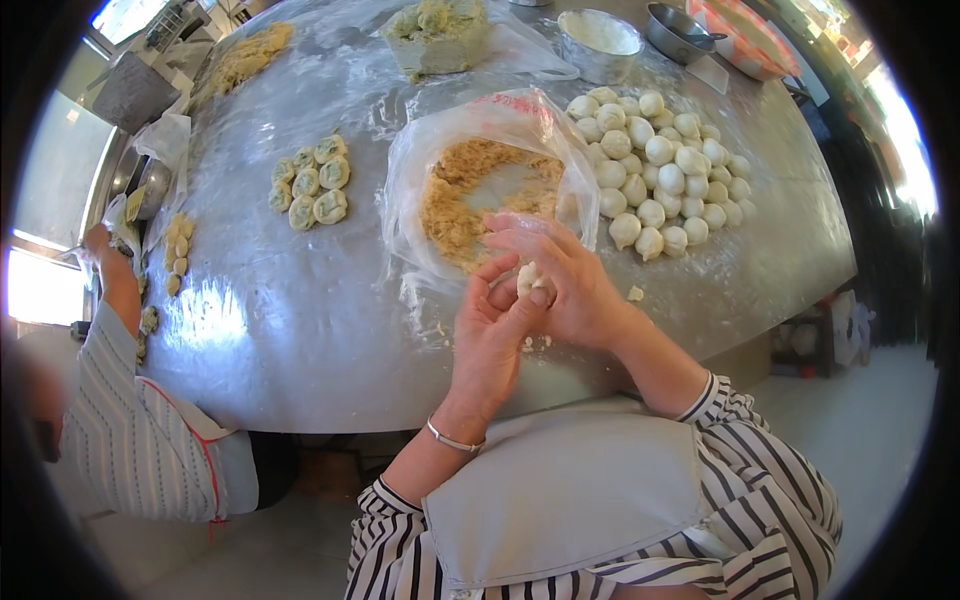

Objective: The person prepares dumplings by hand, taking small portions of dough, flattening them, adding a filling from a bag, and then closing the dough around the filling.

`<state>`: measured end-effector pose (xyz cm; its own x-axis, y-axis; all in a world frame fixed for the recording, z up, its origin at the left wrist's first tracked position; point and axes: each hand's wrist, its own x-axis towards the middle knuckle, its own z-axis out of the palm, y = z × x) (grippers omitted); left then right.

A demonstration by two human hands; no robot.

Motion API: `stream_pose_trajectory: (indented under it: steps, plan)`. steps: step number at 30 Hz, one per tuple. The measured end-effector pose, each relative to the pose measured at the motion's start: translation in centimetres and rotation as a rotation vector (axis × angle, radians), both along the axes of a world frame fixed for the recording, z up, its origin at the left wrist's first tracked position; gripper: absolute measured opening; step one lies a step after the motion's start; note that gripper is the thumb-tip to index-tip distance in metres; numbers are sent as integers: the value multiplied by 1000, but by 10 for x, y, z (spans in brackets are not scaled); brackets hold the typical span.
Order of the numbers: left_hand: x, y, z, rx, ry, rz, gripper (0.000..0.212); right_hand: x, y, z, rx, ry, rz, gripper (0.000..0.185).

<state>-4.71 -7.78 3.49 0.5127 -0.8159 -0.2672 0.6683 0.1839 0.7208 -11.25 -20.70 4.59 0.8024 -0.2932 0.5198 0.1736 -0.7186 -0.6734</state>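
Note:
Together my left hand and my right hand pinch a small white dough piece between thumbs and fingers. My fingers cover part of it, so I cannot tell whether anything is inside. Just beyond my fingertips lies an open clear plastic bag with red print. Crumbly tan filling rings the inside of the bag, with a bare patch at its middle. To the right of the bag a heap of round white dough balls sits on the metal table; some have pinched tips.
Flat green-flecked dough rounds lie left of the bag. Across the table are a mass of greenish dough, a floury metal pot and a steel pan. A co-worker's arm reaches over the left edge, near small dough pieces.

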Motion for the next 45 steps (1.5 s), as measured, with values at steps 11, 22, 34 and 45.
stream_pose_trajectory:
  steps: [11,22,34,45]
  plan:
    - [-2,2,-14,-134,144,-66,42,-9,1,-1,1067,-46,110,39]
    - [-1,-4,-13,-149,132,-88,39,-14,-8,-1,1230,4,209,55]
    - [14,-9,-17,-137,98,-149,33,-7,-20,-9,896,90,242,57]
    - [16,-24,2,-6,-65,-223,33,-4,-29,4,943,146,37,56]
